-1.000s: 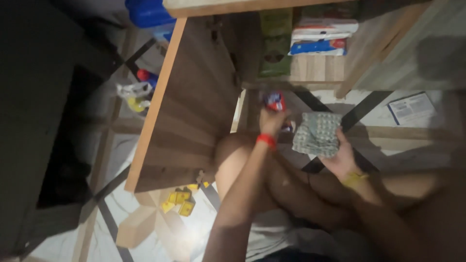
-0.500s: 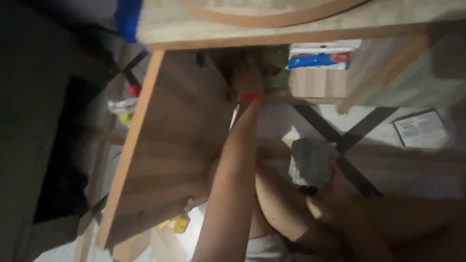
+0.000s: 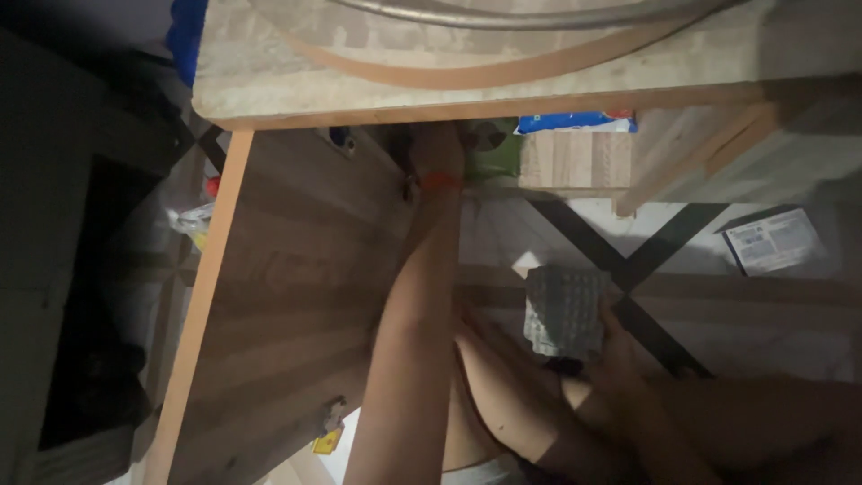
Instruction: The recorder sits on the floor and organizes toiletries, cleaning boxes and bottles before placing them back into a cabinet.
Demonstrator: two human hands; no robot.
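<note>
Grey and bumpy, the tray (image 3: pixel 564 310) sits in my right hand (image 3: pixel 615 359) — fingers closed on its lower right corner, holding it above my knees and the patterned floor (image 3: pixel 718 314). My left hand (image 3: pixel 437 153) is stretched up into the cabinet, just under the wooden countertop (image 3: pixel 467 81); the red band (image 3: pixel 440 180) on my wrist shows, but the fingers are lost in the shadow of the shelf, so I cannot tell whether they are spread or gripping anything. Beside that hand, deeper on the shelf, stands a green packet (image 3: pixel 496 157), and to its right a blue-and-white pack (image 3: pixel 579 121) peeks out below the counter edge. The open cabinet door (image 3: pixel 287 296) hangs to the left of my arm — wood grain, pale edge. A white leaflet (image 3: pixel 772 241) lies on the floor well to the right of the tray, and a small yellow piece (image 3: pixel 327 441) shows below the door's lower corner.
</note>
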